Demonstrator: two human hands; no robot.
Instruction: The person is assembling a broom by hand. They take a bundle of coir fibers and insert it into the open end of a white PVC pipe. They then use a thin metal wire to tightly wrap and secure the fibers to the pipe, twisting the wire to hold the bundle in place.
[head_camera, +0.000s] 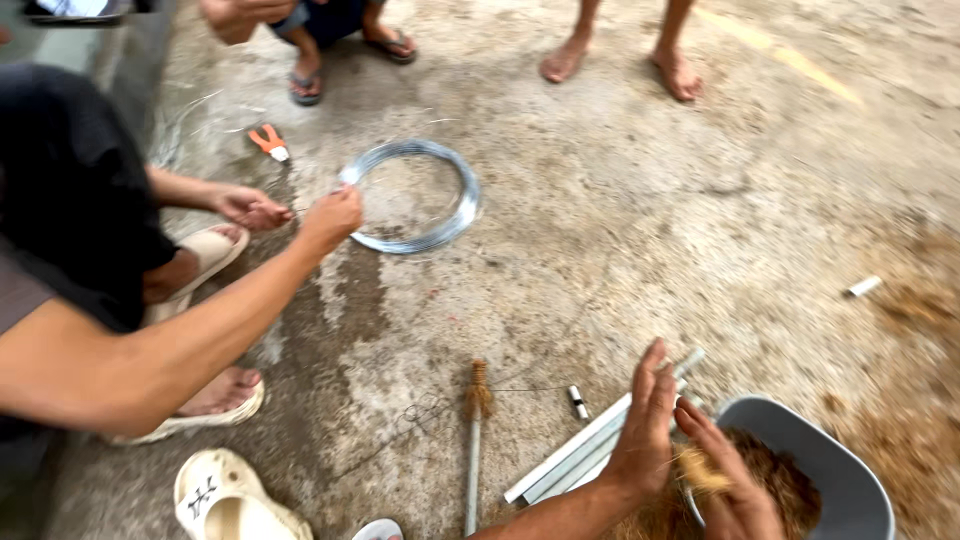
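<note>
At the lower right of the frame the person's left hand (645, 425) and right hand (725, 480) press palm toward palm around a small tuft of yellow-brown fibre (700, 470), just above the rim of the grey plastic basin (850, 480) of loose brown fibre. The bundle of thin white rods (580, 455) lies just beneath the left hand, nearer it than the right, its long axis slanting from lower left to upper right.
</note>
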